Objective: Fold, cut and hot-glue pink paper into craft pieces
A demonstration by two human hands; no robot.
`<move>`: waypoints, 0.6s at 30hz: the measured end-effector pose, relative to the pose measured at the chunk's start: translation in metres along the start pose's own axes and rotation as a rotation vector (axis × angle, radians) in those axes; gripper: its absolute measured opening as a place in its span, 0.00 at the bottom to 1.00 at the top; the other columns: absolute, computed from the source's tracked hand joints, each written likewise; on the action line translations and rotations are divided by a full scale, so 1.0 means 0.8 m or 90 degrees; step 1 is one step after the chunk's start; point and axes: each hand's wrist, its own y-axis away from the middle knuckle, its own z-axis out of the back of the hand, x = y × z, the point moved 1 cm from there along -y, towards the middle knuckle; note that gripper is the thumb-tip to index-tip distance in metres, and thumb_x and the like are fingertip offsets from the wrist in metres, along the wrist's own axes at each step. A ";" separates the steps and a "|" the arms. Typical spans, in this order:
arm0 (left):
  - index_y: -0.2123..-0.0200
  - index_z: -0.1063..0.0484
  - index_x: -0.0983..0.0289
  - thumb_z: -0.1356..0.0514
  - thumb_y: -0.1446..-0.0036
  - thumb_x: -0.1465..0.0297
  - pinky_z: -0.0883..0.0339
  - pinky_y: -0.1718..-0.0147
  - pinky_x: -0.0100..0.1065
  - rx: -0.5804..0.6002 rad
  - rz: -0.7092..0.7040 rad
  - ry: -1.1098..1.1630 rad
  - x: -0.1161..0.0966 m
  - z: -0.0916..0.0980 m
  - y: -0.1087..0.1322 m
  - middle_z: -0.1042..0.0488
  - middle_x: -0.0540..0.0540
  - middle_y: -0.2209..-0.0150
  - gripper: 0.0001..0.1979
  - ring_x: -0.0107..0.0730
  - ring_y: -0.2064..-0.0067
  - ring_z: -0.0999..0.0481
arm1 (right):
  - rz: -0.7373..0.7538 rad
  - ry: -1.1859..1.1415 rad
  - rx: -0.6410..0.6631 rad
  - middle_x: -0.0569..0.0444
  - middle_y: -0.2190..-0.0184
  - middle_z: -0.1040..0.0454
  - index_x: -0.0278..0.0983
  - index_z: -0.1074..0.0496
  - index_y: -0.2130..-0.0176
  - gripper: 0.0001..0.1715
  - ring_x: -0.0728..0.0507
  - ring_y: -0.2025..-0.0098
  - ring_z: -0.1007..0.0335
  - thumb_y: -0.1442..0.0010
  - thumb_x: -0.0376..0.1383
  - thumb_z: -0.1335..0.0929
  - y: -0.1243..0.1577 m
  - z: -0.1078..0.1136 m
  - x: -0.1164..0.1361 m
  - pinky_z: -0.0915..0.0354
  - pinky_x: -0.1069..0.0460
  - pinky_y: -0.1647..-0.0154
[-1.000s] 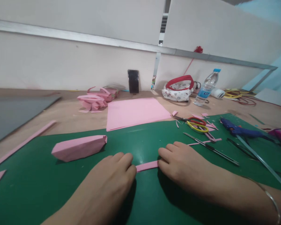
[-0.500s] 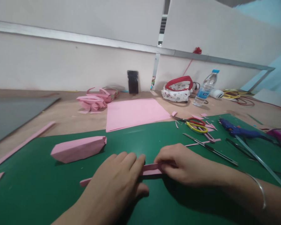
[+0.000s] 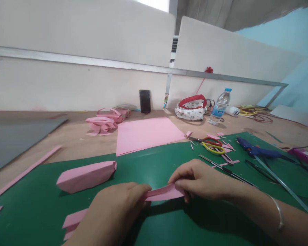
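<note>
A folded strip of pink paper [image 3: 165, 193] stretches between my two hands, just above the green cutting mat [image 3: 149, 164]. My left hand [image 3: 120, 201] is closed on its left part, fingers on top, and hides much of it. At the right end, my right hand [image 3: 195, 181] pinches the strip between thumb and fingers. Beyond my left hand lies a folded pink paper box shape [image 3: 86, 176]. Flat pink ends [image 3: 74, 222] show to the left of my left wrist; whether they belong to the held strip is hidden.
Scissors [image 3: 214, 146], a slim craft knife [image 3: 228, 171] and a blue glue gun [image 3: 259, 150] lie to the right among pink scraps. Pink sheets [image 3: 149, 135], a phone [image 3: 145, 101], a pouch [image 3: 191, 109] and a water bottle [image 3: 219, 108] are farther back. A long pink strip [image 3: 25, 172] lies left.
The strip has been lifted off the mat and tilted, its right end still in my right hand. My left hand has shifted left and its fingers have closed around the paper. The view has tipped upward.
</note>
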 end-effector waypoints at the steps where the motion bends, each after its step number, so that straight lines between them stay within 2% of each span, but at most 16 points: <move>1: 0.70 0.26 0.61 0.50 0.41 0.69 0.39 0.74 0.31 0.036 0.018 -0.006 -0.002 0.003 -0.001 0.24 0.54 0.72 0.13 0.37 0.70 0.26 | 0.010 0.000 -0.003 0.60 0.82 0.31 0.33 0.23 0.66 0.13 0.53 0.79 0.35 0.48 0.27 0.36 0.000 0.000 0.000 0.41 0.60 0.79; 3: 0.71 0.27 0.62 0.51 0.39 0.64 0.40 0.75 0.30 0.073 0.036 -0.015 -0.007 0.007 -0.001 0.25 0.55 0.71 0.15 0.37 0.69 0.27 | 0.021 0.000 -0.008 0.60 0.81 0.31 0.33 0.24 0.69 0.09 0.53 0.79 0.35 0.49 0.28 0.35 0.000 -0.002 0.000 0.41 0.60 0.79; 8: 0.76 0.30 0.62 0.56 0.37 0.62 0.44 0.76 0.28 0.022 0.034 0.030 -0.005 0.003 -0.001 0.27 0.53 0.73 0.21 0.32 0.71 0.30 | -0.001 -0.043 -0.009 0.60 0.80 0.32 0.33 0.26 0.69 0.07 0.54 0.81 0.36 0.46 0.30 0.35 0.000 0.001 0.000 0.41 0.59 0.81; 11: 0.78 0.32 0.62 0.56 0.38 0.60 0.47 0.79 0.27 0.033 0.047 0.080 0.004 0.004 -0.004 0.30 0.51 0.77 0.22 0.30 0.75 0.32 | 0.046 -0.080 -0.017 0.57 0.77 0.30 0.32 0.26 0.61 0.13 0.51 0.76 0.32 0.42 0.37 0.35 -0.001 0.008 0.001 0.37 0.57 0.75; 12: 0.78 0.33 0.62 0.57 0.38 0.60 0.48 0.80 0.27 0.031 0.051 0.101 0.007 0.005 -0.005 0.31 0.50 0.77 0.22 0.29 0.76 0.33 | 0.069 -0.083 -0.013 0.56 0.74 0.29 0.32 0.26 0.57 0.15 0.50 0.73 0.32 0.44 0.38 0.32 -0.001 0.009 0.001 0.36 0.56 0.72; 15: 0.80 0.34 0.62 0.57 0.38 0.60 0.50 0.81 0.27 0.016 0.058 0.151 0.010 0.007 -0.008 0.33 0.49 0.79 0.22 0.29 0.77 0.35 | 0.111 -0.038 -0.039 0.57 0.71 0.28 0.34 0.29 0.52 0.33 0.49 0.69 0.33 0.59 0.33 0.23 -0.001 0.008 0.001 0.36 0.54 0.67; 16: 0.80 0.34 0.62 0.56 0.39 0.60 0.50 0.81 0.27 0.014 0.059 0.159 0.010 0.007 -0.008 0.33 0.49 0.79 0.22 0.29 0.76 0.35 | 0.114 -0.016 -0.062 0.57 0.72 0.28 0.33 0.28 0.53 0.33 0.49 0.69 0.34 0.61 0.32 0.23 0.000 0.007 0.001 0.37 0.55 0.68; 18: 0.79 0.34 0.62 0.56 0.39 0.59 0.48 0.80 0.27 0.016 0.058 0.165 0.008 0.005 -0.008 0.32 0.49 0.78 0.22 0.30 0.75 0.33 | 0.123 0.013 -0.108 0.56 0.73 0.28 0.32 0.26 0.59 0.23 0.50 0.71 0.35 0.57 0.32 0.24 0.000 0.003 0.002 0.38 0.55 0.70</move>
